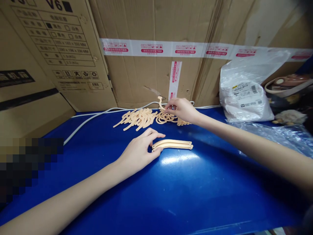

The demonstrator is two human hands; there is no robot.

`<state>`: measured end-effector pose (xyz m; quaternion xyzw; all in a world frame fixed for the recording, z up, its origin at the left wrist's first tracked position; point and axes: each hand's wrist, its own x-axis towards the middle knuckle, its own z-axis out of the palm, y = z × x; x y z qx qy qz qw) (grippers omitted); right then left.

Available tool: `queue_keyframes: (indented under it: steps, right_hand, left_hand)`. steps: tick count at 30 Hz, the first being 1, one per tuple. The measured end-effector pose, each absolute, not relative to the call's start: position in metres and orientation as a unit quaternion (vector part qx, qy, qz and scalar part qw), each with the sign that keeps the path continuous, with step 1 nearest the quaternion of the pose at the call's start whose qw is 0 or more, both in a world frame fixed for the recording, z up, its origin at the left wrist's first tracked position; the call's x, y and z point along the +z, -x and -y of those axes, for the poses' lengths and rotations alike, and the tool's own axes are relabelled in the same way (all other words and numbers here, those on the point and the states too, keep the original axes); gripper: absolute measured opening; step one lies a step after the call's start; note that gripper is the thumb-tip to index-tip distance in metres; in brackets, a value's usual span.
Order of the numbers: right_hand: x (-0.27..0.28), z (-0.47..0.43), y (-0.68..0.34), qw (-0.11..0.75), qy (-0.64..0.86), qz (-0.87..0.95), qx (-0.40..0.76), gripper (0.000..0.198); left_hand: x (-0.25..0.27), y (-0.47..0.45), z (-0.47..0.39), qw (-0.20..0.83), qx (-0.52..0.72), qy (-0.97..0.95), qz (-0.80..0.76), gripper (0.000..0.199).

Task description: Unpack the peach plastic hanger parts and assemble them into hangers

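On the blue table, two or more long, slightly curved beige strips (174, 144) with holes at their ends lie side by side. My left hand (141, 147) has its thumb and fingers closed around their left end, with the index finger stretched above them. Farther back, my right hand (182, 109) pinches a beige S-curved piece (160, 102), its upper end sticking up past the fingertips. Below and left of that hand is a loose pile of beige curved strips (141, 118). Beige ring-like pieces (161, 118) and a small row of short pieces (183, 123) lie under it.
Cardboard boxes (146, 75) stand along the back and left. A white cable (84, 122) runs behind the pile. At right are a white plastic bag (244, 98) with a label, crumpled clear plastic (274, 137) and assorted dark items. The blue table (186, 192) reflects light in front.
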<state>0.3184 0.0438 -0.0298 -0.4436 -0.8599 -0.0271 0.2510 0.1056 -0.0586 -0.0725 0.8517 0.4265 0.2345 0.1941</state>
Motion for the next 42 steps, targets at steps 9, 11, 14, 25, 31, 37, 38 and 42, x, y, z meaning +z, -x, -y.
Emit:
queue_keyframes:
  steps: [9,11,14,25,31,37,38,42]
  right_hand:
    - [-0.050,0.040,-0.359,0.289,0.375,0.880,0.034,0.016]
    - [-0.060,0.052,-0.367,0.275,0.380,0.881,0.060,0.017]
    - [-0.068,0.057,-0.373,0.264,0.374,0.885,0.084,0.017]
    - [-0.079,0.050,-0.372,0.255,0.361,0.893,0.086,0.018]
    - [-0.080,0.051,-0.372,0.249,0.363,0.893,0.099,0.018]
    - [-0.079,0.051,-0.372,0.248,0.354,0.896,0.099,0.019]
    - [-0.079,0.051,-0.372,0.247,0.354,0.897,0.098,0.019]
    - [-0.080,0.051,-0.373,0.246,0.350,0.899,0.094,0.019]
  left_hand:
    - [-0.061,-0.102,0.064,0.209,0.177,-0.876,-0.397,0.025]
    - [-0.057,-0.101,0.066,0.213,0.154,-0.884,-0.387,0.023]
    - [-0.053,-0.100,0.070,0.214,0.131,-0.887,-0.388,0.022]
    - [-0.060,-0.105,0.075,0.164,0.127,-0.900,-0.383,0.021]
    - [-0.060,-0.105,0.077,0.130,0.108,-0.914,-0.368,0.019]
    - [-0.056,-0.105,0.078,0.090,0.095,-0.924,-0.360,0.019]
    - [-0.056,-0.105,0.078,0.087,0.098,-0.924,-0.360,0.020]
    - [-0.056,-0.104,0.074,0.092,0.132,-0.908,-0.386,0.030]
